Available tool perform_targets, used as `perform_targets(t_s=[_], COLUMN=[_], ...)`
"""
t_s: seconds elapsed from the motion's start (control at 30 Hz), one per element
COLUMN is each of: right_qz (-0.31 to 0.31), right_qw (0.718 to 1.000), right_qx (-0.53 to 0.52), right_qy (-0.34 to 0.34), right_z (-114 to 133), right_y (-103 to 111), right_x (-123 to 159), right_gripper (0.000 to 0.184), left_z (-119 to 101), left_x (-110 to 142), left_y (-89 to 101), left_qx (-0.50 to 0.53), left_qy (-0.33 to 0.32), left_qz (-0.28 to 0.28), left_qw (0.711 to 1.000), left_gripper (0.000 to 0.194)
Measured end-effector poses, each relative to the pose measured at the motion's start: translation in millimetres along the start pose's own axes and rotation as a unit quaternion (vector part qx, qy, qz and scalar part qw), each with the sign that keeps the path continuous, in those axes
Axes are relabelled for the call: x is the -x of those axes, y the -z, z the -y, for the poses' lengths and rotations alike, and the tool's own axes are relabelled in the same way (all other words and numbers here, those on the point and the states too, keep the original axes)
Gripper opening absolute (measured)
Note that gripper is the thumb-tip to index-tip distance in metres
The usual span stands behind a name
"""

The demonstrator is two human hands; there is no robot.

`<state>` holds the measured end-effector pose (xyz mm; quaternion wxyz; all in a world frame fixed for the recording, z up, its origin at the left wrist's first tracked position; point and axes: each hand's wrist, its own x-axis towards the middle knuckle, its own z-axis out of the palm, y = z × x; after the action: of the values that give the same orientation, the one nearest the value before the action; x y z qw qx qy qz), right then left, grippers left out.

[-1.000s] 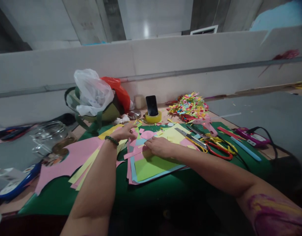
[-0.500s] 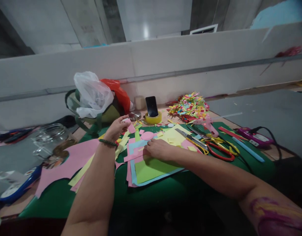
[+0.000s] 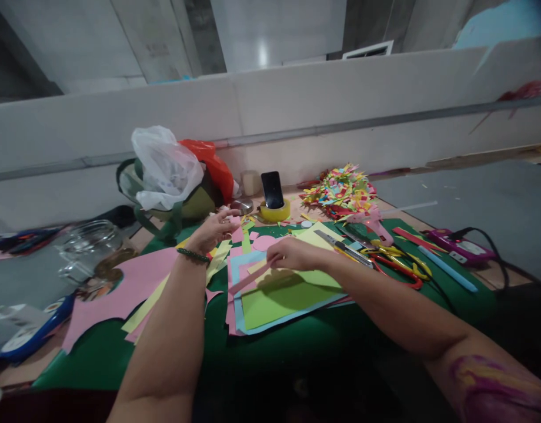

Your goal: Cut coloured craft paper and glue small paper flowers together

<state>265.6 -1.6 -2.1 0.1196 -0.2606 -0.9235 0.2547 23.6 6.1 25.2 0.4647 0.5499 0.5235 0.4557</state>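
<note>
My right hand (image 3: 293, 254) pinches the end of a narrow pink paper strip (image 3: 251, 277), raised at a slant over stacked sheets. On top of that stack is a green sheet (image 3: 281, 305), with a light blue sheet (image 3: 239, 314) and pink paper under it. My left hand (image 3: 213, 231), wearing a dark beaded bracelet, has its fingertips on a small pink paper piece (image 3: 236, 233) just beyond the stack. Between the hands lies a pink paper circle (image 3: 264, 242), partly covered by my right hand.
A utility knife (image 3: 336, 241), scissors (image 3: 400, 276) and a pink glue gun (image 3: 371, 228) lie to the right. Behind are a phone (image 3: 271, 189) on yellow tape (image 3: 274, 211) and a heap of paper bits (image 3: 341, 191). A cut pink sheet (image 3: 138, 282) and glass jar (image 3: 92, 249) are left.
My left hand picked up the small pink piece and then lowered it slightly to the right. My right hand rose off the stack, lifting the pink strip.
</note>
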Motion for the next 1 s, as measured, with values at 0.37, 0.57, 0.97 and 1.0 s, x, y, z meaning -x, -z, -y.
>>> perform_targets(t_s=[0.37, 0.57, 0.97, 1.0], right_qz=[0.064, -0.068, -0.319, -0.316], right_qw=[0.978, 0.994, 0.902, 0.901], right_qx=[-0.193, -0.081, 0.224, 0.23], right_qy=[-0.047, -0.003, 0.185, 0.187], right_z=[-23.1, -21.6, -8.5, -8.0], right_y=[38.0, 26.5, -1.3, -0.9], right_x=[18.4, 11.6, 2.1, 2.0], right_gripper=[0.017, 0.014, 0.018, 0.019], left_z=[-4.7, -13.0, 4.6, 4.5], left_x=[7.4, 21.1, 4.6, 4.2], left_y=[-42.9, -67.0, -94.1, -94.8], left_qx=[-0.276, -0.307, 0.282, 0.286], left_qy=[-0.002, -0.006, 0.038, 0.036], left_qz=[0.162, 0.269, 0.067, 0.068], left_qw=[0.947, 0.913, 0.956, 0.955], left_gripper=[0.027, 0.032, 0.015, 0.016])
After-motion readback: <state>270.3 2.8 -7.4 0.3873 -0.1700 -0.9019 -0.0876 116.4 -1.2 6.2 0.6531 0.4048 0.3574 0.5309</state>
